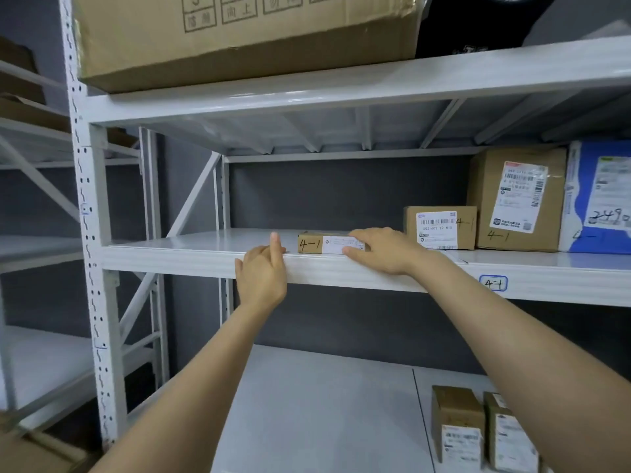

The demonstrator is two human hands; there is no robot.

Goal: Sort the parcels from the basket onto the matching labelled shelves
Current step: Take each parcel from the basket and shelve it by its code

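Note:
A small flat cardboard parcel (pixel 311 243) marked "4-1" lies at the front edge of the white middle shelf (pixel 191 257). My right hand (pixel 382 249) holds its right end, fingers over the top and thumb along its front label. My left hand (pixel 264 271) hovers just left of the parcel at the shelf edge, fingers relaxed, apart from it. A blue-framed "4-1" tag (pixel 493 283) sits on the shelf's front rail to the right.
Further right on the same shelf stand a small box (pixel 440 227), a taller box (pixel 517 199) and a blue-and-white mailer (pixel 601 196), marked 4-1. A big carton (pixel 239 39) fills the shelf above. Two small boxes (pixel 457 425) stand on the lower shelf.

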